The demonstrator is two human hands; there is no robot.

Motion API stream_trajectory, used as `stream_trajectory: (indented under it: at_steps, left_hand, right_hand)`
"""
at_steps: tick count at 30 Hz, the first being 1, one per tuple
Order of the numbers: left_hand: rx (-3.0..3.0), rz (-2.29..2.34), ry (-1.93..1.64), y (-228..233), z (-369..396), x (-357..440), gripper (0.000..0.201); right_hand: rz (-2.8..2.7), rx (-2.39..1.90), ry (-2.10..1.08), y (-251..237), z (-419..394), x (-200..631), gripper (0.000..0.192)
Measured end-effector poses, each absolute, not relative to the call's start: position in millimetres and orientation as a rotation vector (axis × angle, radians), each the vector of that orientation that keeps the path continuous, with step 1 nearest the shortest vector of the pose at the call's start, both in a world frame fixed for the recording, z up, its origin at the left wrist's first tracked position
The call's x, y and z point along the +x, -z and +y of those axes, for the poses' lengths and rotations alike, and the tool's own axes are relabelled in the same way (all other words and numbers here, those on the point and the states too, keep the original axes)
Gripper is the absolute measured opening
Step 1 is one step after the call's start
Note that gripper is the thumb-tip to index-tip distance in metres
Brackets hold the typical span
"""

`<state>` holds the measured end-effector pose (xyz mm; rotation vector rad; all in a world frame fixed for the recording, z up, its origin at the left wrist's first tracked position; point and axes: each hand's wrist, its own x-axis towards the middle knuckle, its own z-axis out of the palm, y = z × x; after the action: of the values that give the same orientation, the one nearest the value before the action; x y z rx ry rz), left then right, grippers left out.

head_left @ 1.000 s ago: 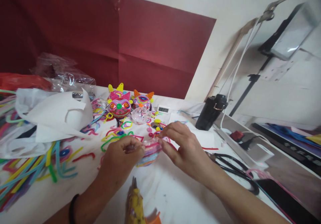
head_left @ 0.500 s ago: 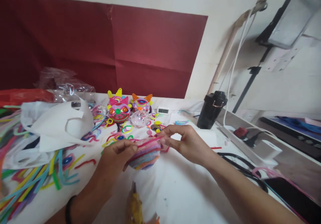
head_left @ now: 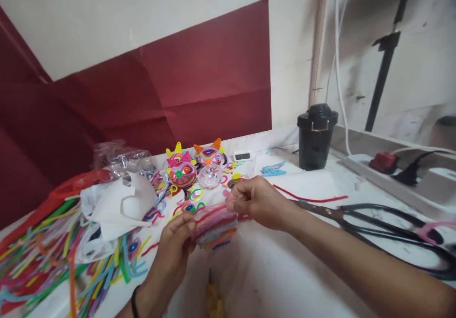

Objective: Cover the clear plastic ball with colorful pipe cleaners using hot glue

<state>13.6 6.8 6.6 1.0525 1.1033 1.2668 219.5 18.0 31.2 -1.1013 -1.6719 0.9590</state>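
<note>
My left hand (head_left: 179, 235) grips the left edge of a rounded piece covered in striped pipe cleaners (head_left: 215, 230) in pink, grey, orange and blue. On its upper right edge, the fingers of my right hand (head_left: 249, 198) pinch a pink pipe cleaner (head_left: 244, 217), part of which shows below them. Just under the piece, a yellow glue gun (head_left: 214, 299) points its dark nozzle away from me. Beyond my hands sit a clear plastic ball (head_left: 210, 176) and decorated animal-face balls, one with pink ears (head_left: 183, 173), another with orange ears (head_left: 209, 155).
Loose pipe cleaners (head_left: 46, 261) and a white mask-like shape (head_left: 124, 206) spread over the left side. To the right lie black-handled scissors (head_left: 377, 218) and a red pipe cleaner (head_left: 309, 197). A black bottle (head_left: 316, 139), small timer (head_left: 242, 156) and power strip (head_left: 370, 168) stand behind.
The view has turned and tilted, bringing the scissors and more pipe cleaners into sight. Both hands still hold the striped piece, with my right hand at its upper right edge.
</note>
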Motion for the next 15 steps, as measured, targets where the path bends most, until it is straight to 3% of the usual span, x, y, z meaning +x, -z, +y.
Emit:
stream_trajectory:
  at_steps: [15]
  left_hand:
    - [0.949, 0.899, -1.344, -10.0, 4.3, 18.6, 0.02]
  right_hand:
    - [-1.405, -1.077, -1.246, -46.5, 16.0, 215.9, 0.012]
